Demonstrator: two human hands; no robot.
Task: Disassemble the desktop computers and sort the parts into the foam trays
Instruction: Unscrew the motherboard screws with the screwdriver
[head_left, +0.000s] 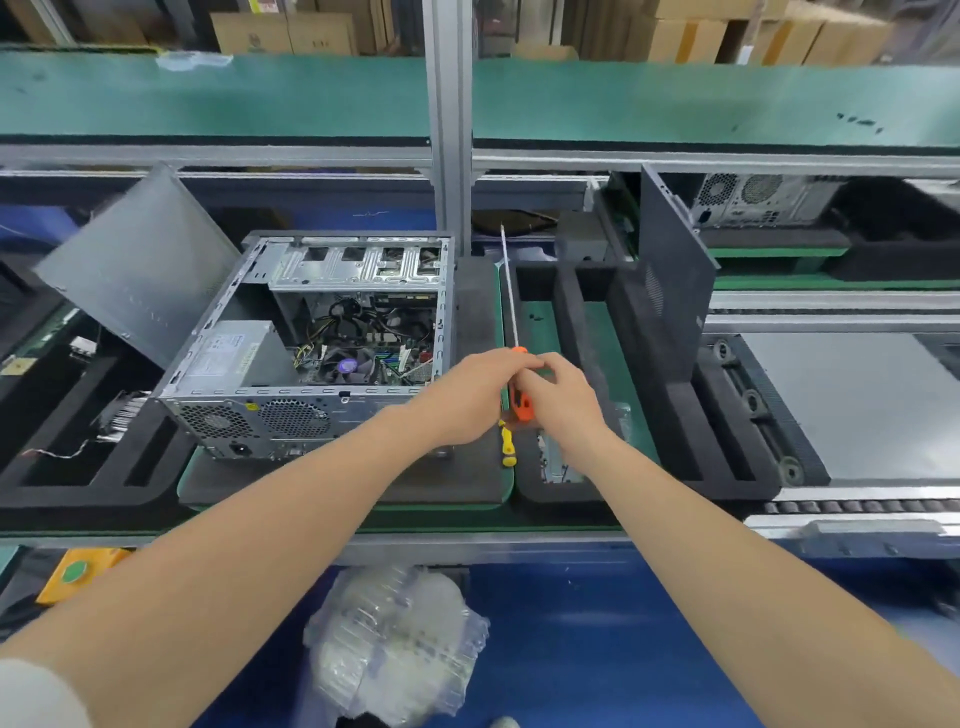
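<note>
The left hand (467, 397) and right hand (563, 402) both curl round the orange-handled long steel screwdriver (522, 406). One yellow-handled screwdriver (508, 448) lies just beneath. To the left, one open grey metal desktop computer (311, 358) sits on a black foam pad (467, 486). A second computer (753, 200) stands far right, behind a black slotted foam tray (587, 322). A green-matted shelf (208, 98) runs overhead, with brown cardboard boxes (685, 36) stacked behind it.

The screwdriver (522, 406) has an orange handle; the second screwdriver (508, 448), yellow. The computer case (223, 387) is bare silver-grey, rear vents in round-hole grids (fan hub (347, 365) purple). The foam trays (670, 400) are black, tabletop (540, 332) green, floor (597, 623) blue.
</note>
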